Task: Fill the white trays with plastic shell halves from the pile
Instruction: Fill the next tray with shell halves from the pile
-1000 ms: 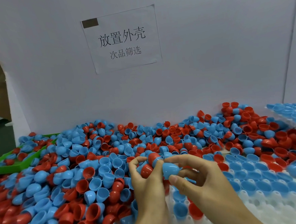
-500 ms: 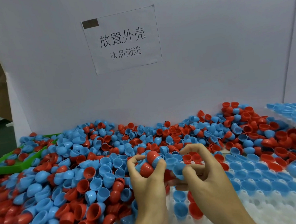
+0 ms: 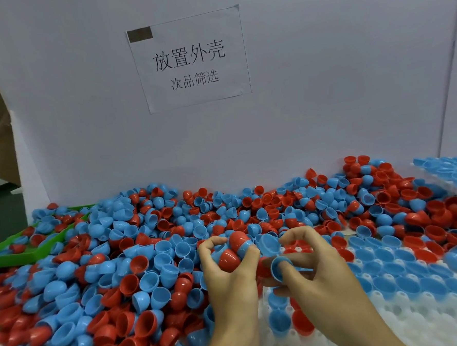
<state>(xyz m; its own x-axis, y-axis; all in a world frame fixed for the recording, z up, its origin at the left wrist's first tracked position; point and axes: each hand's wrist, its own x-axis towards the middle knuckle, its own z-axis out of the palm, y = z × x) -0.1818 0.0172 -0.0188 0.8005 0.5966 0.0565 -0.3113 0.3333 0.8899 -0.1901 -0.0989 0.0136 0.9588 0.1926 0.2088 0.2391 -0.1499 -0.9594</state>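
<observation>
Here, a blue shell half [image 3: 278, 269] sits on the tip of one finger of the right hand [image 3: 316, 277], its open rim facing the camera; the thumb and remaining fingers curl loosely around it, with the index finger arched above. The shell half is held just above the near-left edge of the white tray [image 3: 418, 319], at centre frame. Immediately to its left, the left hand [image 3: 229, 277] grips a cluster of shells [image 3: 233, 252], red and blue, between curled fingers and thumb; the fingers are closed round the cluster, not spread. The two hands are almost touching. The tray occupies the near right; several of its pockets hold blue shell halves, a few hold red, and the nearest pockets show bare white. The pile [image 3: 120, 259] of loose red and blue shell halves covers the surface to the left and far side. A green tray [image 3: 26, 254] lies at the far left, partly buried. A second filled tray [image 3: 446, 170] stands at the far right. A white board [image 3: 323, 86] with a paper sign [image 3: 189, 60] backs the pile.
</observation>
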